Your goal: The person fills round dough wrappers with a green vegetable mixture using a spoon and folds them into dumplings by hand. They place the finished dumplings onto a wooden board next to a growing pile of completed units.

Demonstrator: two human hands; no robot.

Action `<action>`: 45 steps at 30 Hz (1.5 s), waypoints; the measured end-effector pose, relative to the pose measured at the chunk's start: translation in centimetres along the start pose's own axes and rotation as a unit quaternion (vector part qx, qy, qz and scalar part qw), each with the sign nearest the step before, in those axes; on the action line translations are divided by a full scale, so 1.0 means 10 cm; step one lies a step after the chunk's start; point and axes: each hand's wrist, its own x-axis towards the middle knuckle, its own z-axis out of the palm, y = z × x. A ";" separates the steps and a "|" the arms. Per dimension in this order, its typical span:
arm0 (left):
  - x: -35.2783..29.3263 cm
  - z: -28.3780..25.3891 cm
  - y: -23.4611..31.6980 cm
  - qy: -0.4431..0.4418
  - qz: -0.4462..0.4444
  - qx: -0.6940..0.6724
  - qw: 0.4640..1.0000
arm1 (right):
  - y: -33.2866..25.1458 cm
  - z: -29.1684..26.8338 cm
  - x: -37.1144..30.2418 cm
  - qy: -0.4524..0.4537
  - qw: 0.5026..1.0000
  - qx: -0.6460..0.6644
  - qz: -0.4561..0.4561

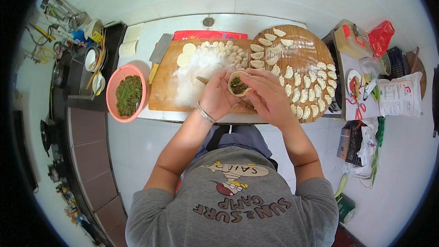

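Observation:
Over the front of the floury wooden board (160,98), my left hand (216,97) cups a round dumpling wrapper (238,84) with green filling in its middle. The wrapper is still unsealed at the top. My right hand (267,93) has its fingers on the wrapper's right rim. Behind my hands lies white flour (194,75), with two flat round wrappers (186,55) and several small dough pieces (233,55) around it. A brown tapered stick (202,80) is partly hidden by my left hand.
Left of the board stands a pink bowl (145,84) of green filling. A cleaver (161,50) lies across the board's left edge. On the right, a round wooden board (302,48) bears several folded dumplings (297,79). A white bag (401,95) stands farther right.

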 end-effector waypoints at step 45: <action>-0.17 0.16 0.30 -0.107 -0.063 0.212 0.969 | -0.33 -0.02 0.05 0.061 0.974 0.027 0.219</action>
